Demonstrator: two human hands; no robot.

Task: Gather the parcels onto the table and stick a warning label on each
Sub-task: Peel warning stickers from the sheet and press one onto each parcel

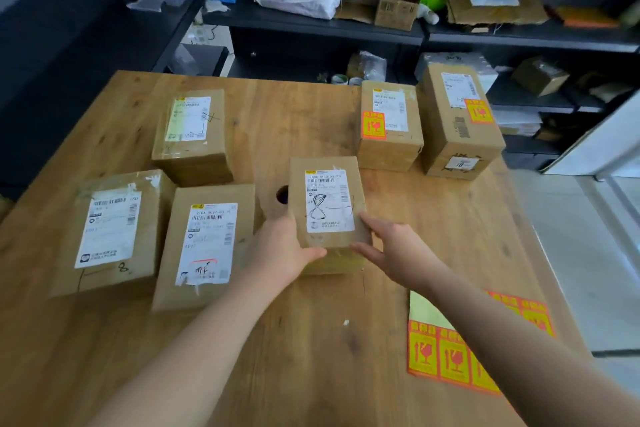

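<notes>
Six parcels (194,135) on counter (311,340): centre parcel (329,211) gripped by left hand (282,246), pressed by flat-fingered right hand (394,246); three unlabelled left of it, two labelled behind-right, one label sheet (446,357) near-right.

- Tabletop (294,350): honey-brown wood with streaked grain and dark knots.
- Middle parcel (327,208): brown cardboard, with a white shipping label carrying black barcodes and a black pen scrawl.
- Front-left parcel (204,246): the same brown, its white label marked with a red stroke.
- Warning label (374,125): orange-red with a yellow panel.
- Label sheet (446,357): yellow squares with orange-red borders; bare backing is pale yellow-green.
- Shelves (311,24): black.
</notes>
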